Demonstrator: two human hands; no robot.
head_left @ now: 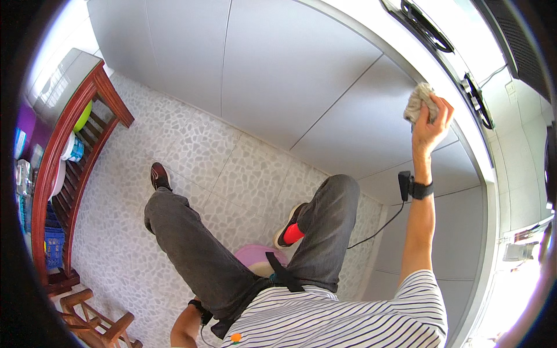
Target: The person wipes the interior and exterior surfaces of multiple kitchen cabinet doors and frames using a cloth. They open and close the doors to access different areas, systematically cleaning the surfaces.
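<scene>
My right hand [432, 126] grips a crumpled greyish cloth [420, 103] against the upper part of a grey cabinet door [387, 108], just below the white counter edge. A black strap with a small device [405, 185] is on my right wrist, and a cable runs down from it. My left hand is hidden beside or beneath my left thigh; only the forearm and a black wrist strap [201, 309] show. Between my legs, a pink and cream round object [261, 257] is partly covered.
Grey cabinet doors [283, 56] line the wall ahead and right. Black gas burners [478, 100] sit on the counter. At left stands a red-brown wooden table [89, 93] with a slatted shelf, tubs and a blue basket [54, 247]. A wooden stool [117, 326] is at lower left.
</scene>
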